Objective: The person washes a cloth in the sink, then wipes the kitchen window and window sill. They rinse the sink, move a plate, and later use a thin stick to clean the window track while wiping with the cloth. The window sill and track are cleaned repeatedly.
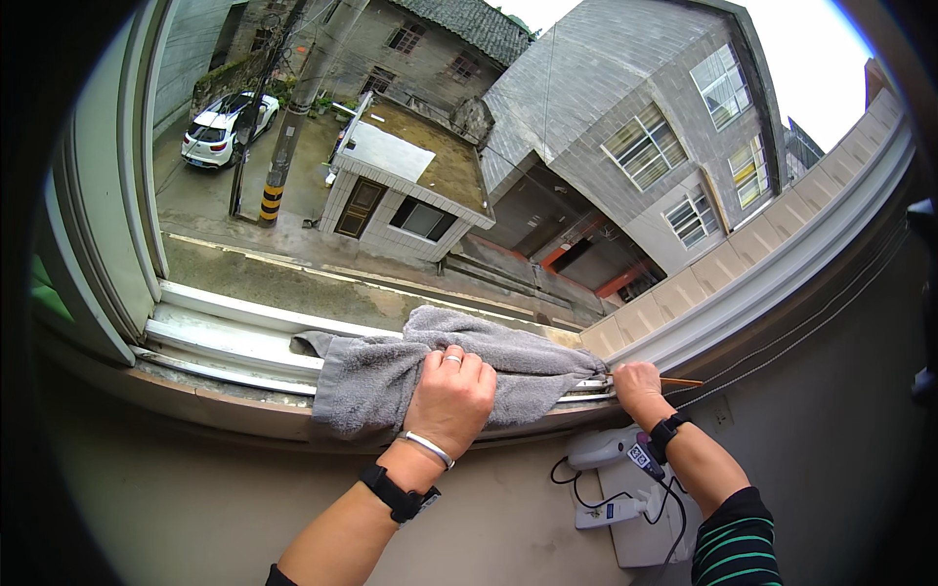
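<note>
A grey terry towel (374, 377) lies bunched over the white sliding-window track (227, 344), its near edge hanging over the sill. With its fingers curled, my left hand (454, 395) grips the middle of the towel. My right hand (636, 384) is closed around a thin brown stick (681, 381) at the track's right corner, beside the towel's gathered end. The stick's inner end is mostly hidden by the hand and towel.
White window frames rise at the left (139, 183) and right (777, 271). Below the sill at right are a white appliance (597, 448), a white bottle (608, 513), black cables and a wall socket (722, 415). Outside lie a street and buildings.
</note>
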The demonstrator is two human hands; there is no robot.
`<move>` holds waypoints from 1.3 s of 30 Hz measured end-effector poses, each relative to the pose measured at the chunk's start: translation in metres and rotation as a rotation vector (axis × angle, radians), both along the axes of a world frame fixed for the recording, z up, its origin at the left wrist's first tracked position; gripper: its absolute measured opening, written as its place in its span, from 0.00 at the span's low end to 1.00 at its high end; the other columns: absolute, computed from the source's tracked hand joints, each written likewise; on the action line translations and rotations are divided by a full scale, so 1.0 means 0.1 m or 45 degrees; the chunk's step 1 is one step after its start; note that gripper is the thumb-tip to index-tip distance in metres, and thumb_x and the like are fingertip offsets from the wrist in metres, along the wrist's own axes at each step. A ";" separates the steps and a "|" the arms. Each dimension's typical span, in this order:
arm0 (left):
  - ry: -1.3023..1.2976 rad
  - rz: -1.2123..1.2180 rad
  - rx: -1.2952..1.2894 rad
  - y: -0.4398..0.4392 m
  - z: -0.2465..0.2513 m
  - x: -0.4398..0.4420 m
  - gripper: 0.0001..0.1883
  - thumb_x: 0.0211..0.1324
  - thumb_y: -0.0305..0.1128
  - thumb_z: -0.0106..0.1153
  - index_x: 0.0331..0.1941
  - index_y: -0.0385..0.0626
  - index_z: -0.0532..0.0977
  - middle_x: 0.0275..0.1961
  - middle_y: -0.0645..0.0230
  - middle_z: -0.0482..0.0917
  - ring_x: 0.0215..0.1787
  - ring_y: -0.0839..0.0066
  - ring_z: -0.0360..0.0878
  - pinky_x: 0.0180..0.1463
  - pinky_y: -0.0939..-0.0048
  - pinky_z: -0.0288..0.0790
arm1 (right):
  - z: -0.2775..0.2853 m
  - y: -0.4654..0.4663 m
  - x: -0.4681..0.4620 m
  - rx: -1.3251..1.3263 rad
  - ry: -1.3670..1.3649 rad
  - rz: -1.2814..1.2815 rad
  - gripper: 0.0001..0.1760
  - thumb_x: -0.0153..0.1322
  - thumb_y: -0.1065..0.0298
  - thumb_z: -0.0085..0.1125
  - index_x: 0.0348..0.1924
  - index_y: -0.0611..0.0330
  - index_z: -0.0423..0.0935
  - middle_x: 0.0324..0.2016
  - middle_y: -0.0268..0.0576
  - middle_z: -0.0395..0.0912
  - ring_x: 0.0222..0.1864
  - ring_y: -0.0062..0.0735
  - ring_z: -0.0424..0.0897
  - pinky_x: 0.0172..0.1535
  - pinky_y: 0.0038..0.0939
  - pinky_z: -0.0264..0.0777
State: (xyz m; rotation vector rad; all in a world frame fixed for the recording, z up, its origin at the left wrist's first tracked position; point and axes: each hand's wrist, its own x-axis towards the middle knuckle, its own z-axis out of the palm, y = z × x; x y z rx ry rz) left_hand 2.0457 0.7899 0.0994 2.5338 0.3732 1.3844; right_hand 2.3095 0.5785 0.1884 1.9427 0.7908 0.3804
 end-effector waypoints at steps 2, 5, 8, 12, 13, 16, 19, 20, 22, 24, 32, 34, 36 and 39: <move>0.013 0.013 0.011 0.00 -0.01 0.00 0.02 0.47 0.29 0.53 0.25 0.45 0.72 0.29 0.66 0.74 0.39 0.67 0.74 0.43 0.66 0.67 | -0.16 0.04 0.02 -0.162 0.016 0.135 0.08 0.63 0.64 0.57 0.29 0.47 0.86 0.27 0.35 0.84 0.32 0.34 0.84 0.25 0.41 0.71; 0.028 -0.013 0.002 0.00 -0.04 0.01 0.03 0.48 0.30 0.52 0.26 0.45 0.73 0.29 0.66 0.74 0.40 0.67 0.74 0.44 0.66 0.67 | -0.36 0.23 0.06 -0.527 0.011 0.348 0.06 0.59 0.63 0.59 0.23 0.47 0.85 0.20 0.31 0.81 0.25 0.34 0.81 0.21 0.41 0.63; -0.043 -0.008 0.000 0.01 -0.06 0.00 0.04 0.48 0.30 0.52 0.27 0.44 0.73 0.29 0.65 0.75 0.40 0.66 0.76 0.44 0.66 0.68 | -0.15 0.37 0.14 -0.837 0.078 0.585 0.07 0.60 0.63 0.59 0.20 0.45 0.84 0.19 0.32 0.81 0.25 0.31 0.81 0.23 0.37 0.67; -0.071 -0.023 -0.040 0.02 -0.04 -0.01 0.04 0.47 0.30 0.53 0.25 0.44 0.74 0.28 0.65 0.75 0.39 0.67 0.76 0.43 0.67 0.68 | 0.46 0.39 0.27 -0.538 0.371 0.344 0.08 0.61 0.63 0.57 0.20 0.51 0.82 0.21 0.43 0.81 0.27 0.42 0.82 0.30 0.39 0.72; -0.054 -0.017 -0.061 0.01 -0.04 0.00 0.03 0.47 0.30 0.53 0.25 0.44 0.74 0.28 0.65 0.75 0.38 0.67 0.75 0.43 0.67 0.68 | 0.51 0.37 0.25 -0.512 0.344 0.242 0.09 0.61 0.62 0.56 0.20 0.52 0.82 0.21 0.44 0.81 0.27 0.44 0.82 0.31 0.40 0.73; -0.031 0.009 -0.076 0.00 -0.03 0.00 0.04 0.47 0.30 0.53 0.25 0.44 0.74 0.27 0.65 0.74 0.37 0.68 0.74 0.42 0.68 0.67 | 0.63 0.25 0.13 -0.106 0.441 0.173 0.12 0.65 0.58 0.56 0.23 0.53 0.82 0.22 0.46 0.82 0.29 0.45 0.82 0.34 0.40 0.74; -0.015 -0.009 -0.091 -0.01 -0.04 0.02 0.04 0.47 0.31 0.53 0.25 0.44 0.73 0.27 0.65 0.74 0.38 0.68 0.74 0.43 0.67 0.67 | 0.53 0.24 0.05 -0.276 0.244 0.103 0.09 0.65 0.62 0.56 0.27 0.50 0.85 0.26 0.42 0.83 0.32 0.41 0.84 0.35 0.40 0.75; -0.062 0.025 -0.041 0.00 -0.05 0.03 0.04 0.47 0.31 0.53 0.25 0.44 0.73 0.28 0.65 0.74 0.38 0.67 0.74 0.43 0.67 0.67 | 0.46 0.28 0.06 -0.438 0.033 0.071 0.09 0.65 0.63 0.56 0.28 0.49 0.86 0.28 0.41 0.84 0.34 0.39 0.84 0.35 0.40 0.75; -0.059 0.013 -0.029 -0.01 -0.06 0.03 0.04 0.47 0.31 0.53 0.25 0.45 0.72 0.28 0.66 0.74 0.38 0.67 0.75 0.43 0.67 0.67 | 0.28 0.29 0.06 -0.398 0.082 0.094 0.09 0.65 0.65 0.56 0.29 0.48 0.86 0.28 0.39 0.84 0.34 0.37 0.84 0.33 0.39 0.75; -0.039 0.022 -0.020 -0.01 -0.06 0.02 0.04 0.47 0.31 0.53 0.25 0.45 0.72 0.28 0.66 0.74 0.39 0.67 0.75 0.43 0.67 0.67 | 0.07 0.26 0.05 -0.323 0.045 0.077 0.09 0.65 0.66 0.56 0.29 0.46 0.86 0.28 0.36 0.85 0.34 0.35 0.85 0.30 0.38 0.74; -0.052 0.005 -0.023 0.00 -0.02 0.00 0.03 0.48 0.31 0.53 0.24 0.46 0.72 0.27 0.67 0.74 0.38 0.68 0.75 0.42 0.67 0.68 | 0.16 0.15 -0.14 0.056 0.089 -0.036 0.10 0.66 0.65 0.55 0.29 0.56 0.84 0.28 0.47 0.84 0.34 0.43 0.85 0.36 0.39 0.77; -0.013 -0.011 -0.052 0.00 -0.01 -0.01 0.04 0.48 0.31 0.54 0.24 0.45 0.75 0.27 0.65 0.76 0.40 0.65 0.77 0.42 0.66 0.67 | 0.29 0.20 -0.22 -0.015 0.196 0.024 0.11 0.67 0.63 0.55 0.30 0.56 0.84 0.28 0.48 0.83 0.34 0.44 0.84 0.37 0.40 0.77; -0.052 0.009 -0.046 0.00 0.00 -0.01 0.04 0.48 0.31 0.54 0.24 0.45 0.74 0.27 0.65 0.76 0.40 0.65 0.77 0.42 0.66 0.67 | 0.37 0.23 -0.25 0.168 0.306 0.047 0.15 0.69 0.56 0.55 0.29 0.57 0.83 0.27 0.50 0.83 0.33 0.47 0.83 0.37 0.42 0.75; -0.019 -0.035 -0.088 -0.01 -0.02 0.01 0.03 0.48 0.31 0.54 0.24 0.46 0.73 0.27 0.66 0.75 0.39 0.66 0.76 0.41 0.67 0.67 | 0.31 0.24 -0.18 0.000 0.230 0.109 0.13 0.68 0.57 0.57 0.29 0.55 0.84 0.28 0.45 0.84 0.34 0.43 0.84 0.36 0.41 0.76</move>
